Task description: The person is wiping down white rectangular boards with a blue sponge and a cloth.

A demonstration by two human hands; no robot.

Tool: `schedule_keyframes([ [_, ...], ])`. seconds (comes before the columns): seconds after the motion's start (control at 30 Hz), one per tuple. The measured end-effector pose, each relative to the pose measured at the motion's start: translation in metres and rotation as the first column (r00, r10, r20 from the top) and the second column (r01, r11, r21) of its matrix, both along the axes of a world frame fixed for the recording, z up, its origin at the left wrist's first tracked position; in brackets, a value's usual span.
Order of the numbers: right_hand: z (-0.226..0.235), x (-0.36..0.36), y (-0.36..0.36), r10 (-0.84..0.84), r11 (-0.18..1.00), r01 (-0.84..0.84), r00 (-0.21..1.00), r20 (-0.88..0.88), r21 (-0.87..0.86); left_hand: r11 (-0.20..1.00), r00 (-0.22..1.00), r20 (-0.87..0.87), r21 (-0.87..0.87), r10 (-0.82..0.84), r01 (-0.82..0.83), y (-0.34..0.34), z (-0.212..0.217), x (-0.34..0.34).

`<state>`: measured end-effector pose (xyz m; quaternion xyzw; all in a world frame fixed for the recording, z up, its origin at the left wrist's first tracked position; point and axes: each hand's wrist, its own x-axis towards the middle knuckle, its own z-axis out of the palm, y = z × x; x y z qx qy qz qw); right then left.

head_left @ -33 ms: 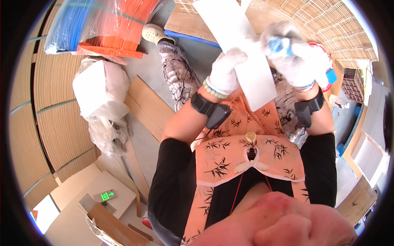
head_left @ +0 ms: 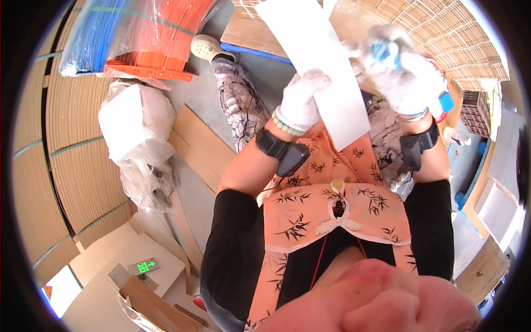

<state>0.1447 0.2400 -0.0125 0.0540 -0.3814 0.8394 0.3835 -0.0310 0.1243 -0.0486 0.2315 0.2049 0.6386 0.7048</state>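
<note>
Blurrily, the left hand (head_left: 301, 102) pinches a white sheet (head_left: 323, 72) while the right hand (head_left: 406, 77) grips something blue, unidentifiable.

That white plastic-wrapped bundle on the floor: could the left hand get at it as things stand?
Probably not right away. The left hand is gripping the white sheet, and the white bundle lies apart on that side, with nothing between them, so it would have to let go first.

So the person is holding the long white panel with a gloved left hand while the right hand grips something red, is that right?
Not quite: the head view shows the thing in the gloved right hand is blue, not red. The rest stands: the gloved left hand holds the long white panel at its edge.
</note>
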Motion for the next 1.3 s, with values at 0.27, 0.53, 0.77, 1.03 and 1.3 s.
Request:
schedule_keyframes([
  [0.27,-0.004,0.032,0.042,-0.306,0.951,0.307,0.952,0.023,-0.027,0.991,0.992,0.032,0.056,-0.123,0.121,-0.007,0.017,0.006],
  [0.53,0.029,0.005,0.003,-0.547,0.822,0.568,0.808,0.218,-0.041,0.995,0.997,0.045,0.083,-0.065,0.061,-0.001,0.027,0.000],
  [0.77,0.025,0.018,0.016,-0.877,0.480,0.735,0.388,0.283,0.480,0.963,0.964,-0.034,0.049,-0.264,0.266,-0.018,0.020,0.003],
  [1.03,0.036,0.028,-0.003,-0.961,0.236,0.553,0.257,0.106,0.799,0.911,0.929,0.034,-0.190,-0.367,0.367,-0.040,0.020,0.011],
  [1.3,0.037,0.029,-0.005,-0.940,0.274,0.553,0.327,0.098,0.787,0.884,0.915,0.214,-0.258,-0.342,0.390,-0.049,-0.004,0.010],
])
